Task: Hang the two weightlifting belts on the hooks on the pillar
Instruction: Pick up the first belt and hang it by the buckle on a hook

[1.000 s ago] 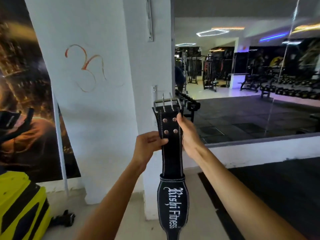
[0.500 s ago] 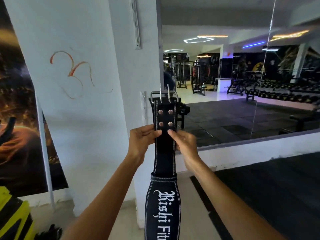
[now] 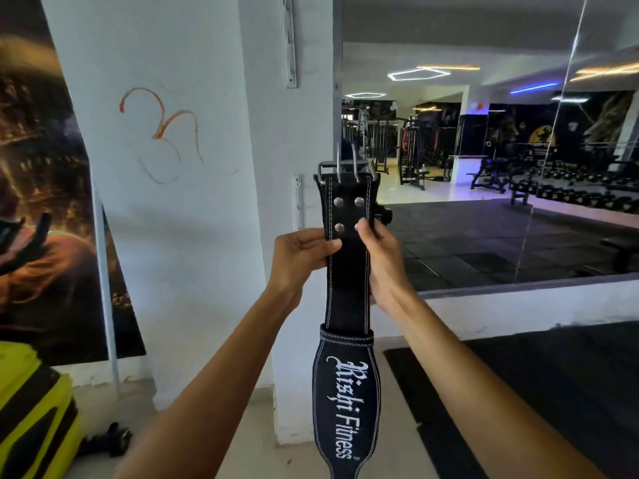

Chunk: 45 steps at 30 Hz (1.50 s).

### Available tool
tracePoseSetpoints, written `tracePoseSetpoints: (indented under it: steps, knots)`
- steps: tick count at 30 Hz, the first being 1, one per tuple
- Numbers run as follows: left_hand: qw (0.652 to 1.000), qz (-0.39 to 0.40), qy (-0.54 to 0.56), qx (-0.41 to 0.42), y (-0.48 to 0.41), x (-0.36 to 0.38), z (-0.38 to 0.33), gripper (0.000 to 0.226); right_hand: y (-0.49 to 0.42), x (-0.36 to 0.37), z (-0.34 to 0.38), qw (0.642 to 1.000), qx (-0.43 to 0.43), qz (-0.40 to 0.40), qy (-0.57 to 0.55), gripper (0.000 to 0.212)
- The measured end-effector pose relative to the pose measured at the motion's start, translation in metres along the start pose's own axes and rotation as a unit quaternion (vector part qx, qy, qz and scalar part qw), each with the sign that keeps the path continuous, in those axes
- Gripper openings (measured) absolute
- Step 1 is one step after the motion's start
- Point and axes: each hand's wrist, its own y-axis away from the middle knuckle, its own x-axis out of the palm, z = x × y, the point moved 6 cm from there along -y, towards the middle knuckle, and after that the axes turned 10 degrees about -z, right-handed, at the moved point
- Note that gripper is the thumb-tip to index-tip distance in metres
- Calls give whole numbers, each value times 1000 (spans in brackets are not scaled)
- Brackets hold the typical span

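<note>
The white pillar (image 3: 193, 209) fills the left half of the view and now looms larger than half a second ago, so the person has closed in on it, which suits the hanging step. To its right a wall mirror (image 3: 501, 167) shows the gym floor; a yellow machine (image 3: 31, 409) sits low at the left, well apart from the arms. The black belt (image 3: 347, 271) hangs upright between both hands, just in front of the pillar's corner, its wide lettered part dangling below the forearms. The left hand (image 3: 301, 257) pinches the belt's left edge, and the right hand (image 3: 378, 257) grips the right edge, its thumb having crept up beside the lower rivets. The steel buckle (image 3: 342, 169) tops the belt with its two prongs pointing up. A white hook strip (image 3: 297, 202) is fixed to the pillar just left of the buckle, near but not touching; another strip (image 3: 289, 39) sits higher. Room above and around the buckle looks free, so lifting it leftward onto a hook seems unobstructed. No second belt is visible.
</note>
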Motion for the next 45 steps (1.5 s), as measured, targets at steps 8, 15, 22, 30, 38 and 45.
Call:
tracePoseSetpoints:
  steps: [8,15,22,30,38,45]
  knots:
    - [989,68,-111,-70,23,-9,65,9,-30,-8,19,999,-10,-41,6,13]
    - [1000,-3,-19,-19,-20,9,4,8,-19,-13,-9,999,29,-7,-20,18]
    - [989,84,-106,-58,16,8,48,16,-24,-17,1,1000,-5,-1,14,16]
    - [1000,-1,-16,14,-9,5,-5,28,41,-53,-66,987,36,83,131,10]
    - [1000,-12,14,-7,4,9,18,23,33,-35,-51,998,33,-20,49,16]
    - [986,8,-107,-129,49,-17,96,24,23,-39,-54,994,41,-49,86,18]
